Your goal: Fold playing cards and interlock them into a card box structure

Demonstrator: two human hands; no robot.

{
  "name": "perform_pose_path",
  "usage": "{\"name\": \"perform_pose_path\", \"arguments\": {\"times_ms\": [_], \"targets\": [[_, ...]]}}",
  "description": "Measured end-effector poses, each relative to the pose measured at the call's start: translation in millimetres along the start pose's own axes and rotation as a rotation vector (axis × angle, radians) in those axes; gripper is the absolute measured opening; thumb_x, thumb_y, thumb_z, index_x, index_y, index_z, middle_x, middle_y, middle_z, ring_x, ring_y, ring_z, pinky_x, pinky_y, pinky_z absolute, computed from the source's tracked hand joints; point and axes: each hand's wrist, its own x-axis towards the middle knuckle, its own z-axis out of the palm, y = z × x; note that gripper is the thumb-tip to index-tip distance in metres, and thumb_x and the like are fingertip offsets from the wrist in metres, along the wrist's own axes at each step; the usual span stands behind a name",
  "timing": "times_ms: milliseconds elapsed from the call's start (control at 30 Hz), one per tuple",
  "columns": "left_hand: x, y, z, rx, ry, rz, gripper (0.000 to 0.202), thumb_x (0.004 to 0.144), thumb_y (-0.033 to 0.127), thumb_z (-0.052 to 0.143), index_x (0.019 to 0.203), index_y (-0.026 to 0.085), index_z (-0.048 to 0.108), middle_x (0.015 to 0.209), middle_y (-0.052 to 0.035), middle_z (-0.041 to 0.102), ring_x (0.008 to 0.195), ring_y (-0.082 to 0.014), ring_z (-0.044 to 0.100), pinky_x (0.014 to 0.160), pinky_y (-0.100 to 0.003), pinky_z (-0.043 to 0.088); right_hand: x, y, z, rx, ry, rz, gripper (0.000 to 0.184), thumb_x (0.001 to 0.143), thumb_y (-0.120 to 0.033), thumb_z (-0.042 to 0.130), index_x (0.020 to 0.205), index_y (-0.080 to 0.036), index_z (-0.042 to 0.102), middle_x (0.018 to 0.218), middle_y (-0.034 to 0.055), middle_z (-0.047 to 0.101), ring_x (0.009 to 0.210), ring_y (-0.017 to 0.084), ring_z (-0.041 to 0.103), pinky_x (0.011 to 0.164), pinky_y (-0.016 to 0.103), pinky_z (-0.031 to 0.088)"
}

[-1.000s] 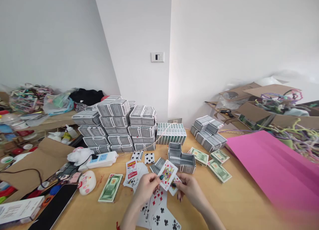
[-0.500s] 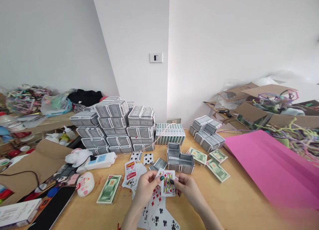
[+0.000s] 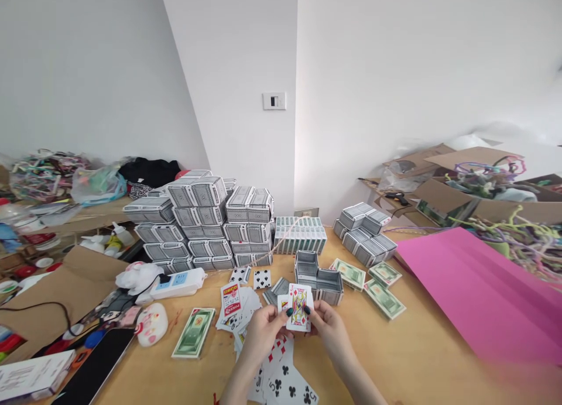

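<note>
Both of my hands pinch playing cards (image 3: 300, 311) above the table; a jack of diamonds faces me, with the edge of another face card showing at its left. My left hand (image 3: 268, 329) grips the left side, thumb on the face. On the right side, my right hand (image 3: 322, 320) presses its thumb on the jack. Beneath them lie loose playing cards (image 3: 290, 381), a five of clubs among them. Left of these spreads a fan of cards (image 3: 250, 302) with a red poker card on top. Just beyond my hands sits a partly built block of folded cards (image 3: 318, 279).
Stacked grey card blocks (image 3: 202, 218) rise at the back left, with a smaller card stack (image 3: 364, 232) at the right. Green card packs (image 3: 384, 298) lie beside a pink sheet (image 3: 478, 294). A phone (image 3: 94, 367), a power strip (image 3: 178, 283) and another green pack (image 3: 194, 333) are left.
The held cards and both hands have moved slightly up and away from me. The jack has shifted right over the card behind it, whose left edge now shows.
</note>
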Motion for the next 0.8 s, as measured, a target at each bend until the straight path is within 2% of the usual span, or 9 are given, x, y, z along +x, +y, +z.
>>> {"name": "perform_pose_path", "arguments": {"times_ms": [100,267,433,567,700,800], "targets": [[0.7,-1.4,1.4,0.095,0.003,0.006,0.036,0.066,0.048,0.059,0.064,0.012,0.057,0.057,-0.0029,0.062,0.055,-0.017,0.058,0.049,-0.023,0.04,0.4,0.3,0.1,0.019,0.004,-0.015,0.04,0.059,-0.054,0.068,0.069,-0.019,0.051,0.056,-0.0014,0.061,0.048,0.013,0.054,0.047,0.024,0.042],[-1.1,4.5,-1.3,0.0,0.014,0.131,0.032,0.071,0.043,0.056,0.075,0.012,0.062,0.067,-0.003,0.066,0.067,-0.019,0.059,0.061,-0.026,0.045,0.1,0.0,0.8,0.029,-0.048,-0.021,0.042,0.056,-0.054,0.069,0.071,-0.019,0.052,0.062,0.0025,0.066,0.056,0.019,0.061,0.053,0.027,0.045],[-3.8,7.6,-2.8,-0.019,-0.019,0.104,0.031,0.071,0.04,0.055,0.08,0.012,0.065,0.067,-0.0028,0.066,0.064,-0.0191,0.06,0.06,-0.028,0.046,1.8,3.0,-0.7,-0.046,-0.026,0.006,0.043,0.055,-0.057,0.068,0.069,-0.018,0.055,0.062,0.0044,0.067,0.057,0.021,0.062,0.053,0.029,0.046],[-3.1,5.3,-1.9,-0.062,-0.067,0.07,0.034,0.071,0.041,0.054,0.086,0.012,0.065,0.069,-0.0039,0.067,0.065,-0.02,0.06,0.061,-0.029,0.048,4.1,7.6,-4.4,-0.133,0.017,0.006,0.041,0.059,-0.056,0.065,0.062,-0.017,0.054,0.054,0.0021,0.064,0.046,0.016,0.056,0.046,0.025,0.04],[0.0,1.1,-2.4,-0.081,-0.095,0.071,0.034,0.072,0.041,0.053,0.085,0.013,0.064,0.071,-0.0043,0.067,0.063,-0.0193,0.06,0.06,-0.029,0.048,2.6,9.0,-3.2,-0.175,0.011,-0.008,0.04,0.065,-0.056,0.061,0.065,-0.016,0.054,0.053,0.0015,0.062,0.044,0.015,0.055,0.044,0.025,0.039],[2.3,-0.9,-4.1,-0.026,-0.05,0.085,0.032,0.071,0.042,0.053,0.075,0.013,0.063,0.064,-0.0027,0.064,0.059,-0.0176,0.057,0.056,-0.026,0.046,1.6,8.5,-1.3,-0.175,0.005,-0.011,0.041,0.065,-0.056,0.06,0.069,-0.016,0.056,0.057,0.0025,0.064,0.046,0.015,0.055,0.045,0.024,0.039]]}}
